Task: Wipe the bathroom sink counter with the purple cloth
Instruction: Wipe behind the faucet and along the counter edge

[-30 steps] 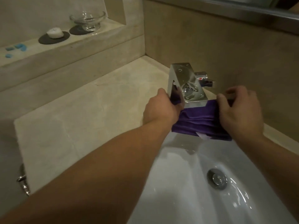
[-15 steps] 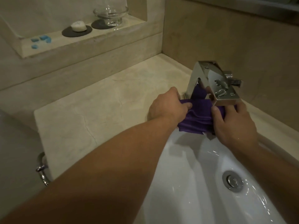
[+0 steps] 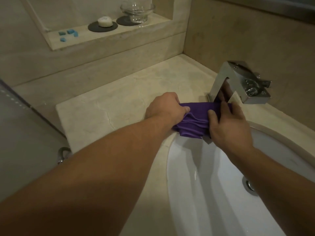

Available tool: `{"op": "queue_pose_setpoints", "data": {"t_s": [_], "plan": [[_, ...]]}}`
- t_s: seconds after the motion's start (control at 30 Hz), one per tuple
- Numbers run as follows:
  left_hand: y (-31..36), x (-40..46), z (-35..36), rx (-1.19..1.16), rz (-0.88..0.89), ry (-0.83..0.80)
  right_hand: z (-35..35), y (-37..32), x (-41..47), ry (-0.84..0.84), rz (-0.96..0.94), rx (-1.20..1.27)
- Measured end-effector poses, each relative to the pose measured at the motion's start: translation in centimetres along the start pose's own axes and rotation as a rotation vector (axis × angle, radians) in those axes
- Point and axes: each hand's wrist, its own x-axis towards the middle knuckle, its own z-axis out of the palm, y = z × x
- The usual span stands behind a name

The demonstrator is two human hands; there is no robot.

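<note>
Where counter (image 3: 119, 103) meets basin (image 3: 204, 184): bunched cloth (image 3: 196, 120).

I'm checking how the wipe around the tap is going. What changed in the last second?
The purple cloth, bunched under the faucet spout a second ago, has come out to the counter at the basin rim, left of the faucet base. The left hand and right hand moved with it. Both hands still grip the cloth; faucet and shelf items stayed put.

The sink drain (image 3: 249, 185) is half hidden behind the right forearm.
</note>
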Motion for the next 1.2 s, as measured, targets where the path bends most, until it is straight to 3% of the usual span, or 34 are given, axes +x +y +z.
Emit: {"op": "queue_pose_setpoints", "data": {"t_s": [0.57,0.87,1.2], "plan": [[-7.5,-4.9,-4.7,-0.088,-0.137,-0.022,0.7,-6.7,-7.2,-0.124,-0.049,0.142],[-8.0,-7.8,-4.8,-0.014,-0.128,-0.050,1.8,-6.9,-13.0,-0.234,0.186,0.377],[-8.5,-11.3,-4.7,0.056,-0.073,-0.077,0.6,-5.6,-16.2,-0.332,0.153,0.333]]}}
